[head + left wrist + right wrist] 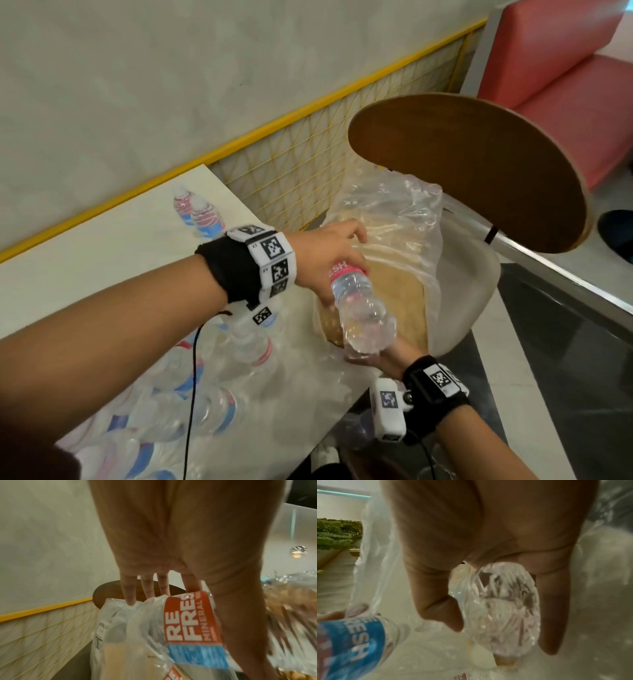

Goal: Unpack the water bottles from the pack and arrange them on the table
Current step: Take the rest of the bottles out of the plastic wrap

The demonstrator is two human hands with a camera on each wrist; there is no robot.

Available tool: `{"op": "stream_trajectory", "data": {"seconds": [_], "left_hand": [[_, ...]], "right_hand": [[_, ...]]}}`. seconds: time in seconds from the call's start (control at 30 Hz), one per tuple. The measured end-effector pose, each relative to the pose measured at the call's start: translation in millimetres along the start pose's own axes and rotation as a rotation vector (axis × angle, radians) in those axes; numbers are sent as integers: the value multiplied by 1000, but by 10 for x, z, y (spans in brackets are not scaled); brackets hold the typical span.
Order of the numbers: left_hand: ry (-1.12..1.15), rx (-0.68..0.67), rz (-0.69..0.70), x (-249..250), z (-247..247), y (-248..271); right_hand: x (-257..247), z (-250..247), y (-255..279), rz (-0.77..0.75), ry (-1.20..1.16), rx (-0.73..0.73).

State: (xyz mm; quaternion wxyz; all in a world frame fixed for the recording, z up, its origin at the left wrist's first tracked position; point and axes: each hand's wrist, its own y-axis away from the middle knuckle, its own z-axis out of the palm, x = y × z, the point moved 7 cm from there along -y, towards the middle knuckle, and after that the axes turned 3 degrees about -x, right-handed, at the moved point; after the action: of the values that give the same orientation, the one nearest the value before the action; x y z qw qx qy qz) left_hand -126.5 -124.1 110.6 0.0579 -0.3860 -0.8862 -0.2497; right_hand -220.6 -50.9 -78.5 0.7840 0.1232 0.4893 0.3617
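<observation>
A clear water bottle with a red and blue label hangs tilted over the opened plastic pack wrap, which lies on a chair seat. My left hand grips its label end from above. My right hand holds the ribbed base from below, between thumb and fingers. Two bottles stand at the far side of the white table. Several more bottles lie at its near end, under my left forearm.
The wrap, with a tan cardboard sheet inside, rests on a white chair seat with a round wooden backrest. A yellow mesh rail runs behind the table. A red sofa stands at the far right.
</observation>
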Motion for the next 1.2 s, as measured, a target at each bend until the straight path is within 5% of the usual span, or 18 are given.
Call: {"op": "stream_trajectory", "data": {"seconds": [0.27,0.4,0.5,0.9,1.07,1.2], "left_hand": [[235,136,-135,-203,-60,-15],[316,205,-180,-205,-60,-94],[457,197,-188,-152,-4,-126],[587,107,-65,-78,-100,172],[442,19,-207,-271,-154,202],[181,-10,-370,-491,-170,182]], "right_hand": [[271,213,133,109,217,-240],[214,315,65,91,488,-252],[82,496,3,100,421,-257],[-492,-246,-340,-138,116,431],[-426,-307,-414,-207,102,225],[-265,-130,-433,-172,464,70]]}}
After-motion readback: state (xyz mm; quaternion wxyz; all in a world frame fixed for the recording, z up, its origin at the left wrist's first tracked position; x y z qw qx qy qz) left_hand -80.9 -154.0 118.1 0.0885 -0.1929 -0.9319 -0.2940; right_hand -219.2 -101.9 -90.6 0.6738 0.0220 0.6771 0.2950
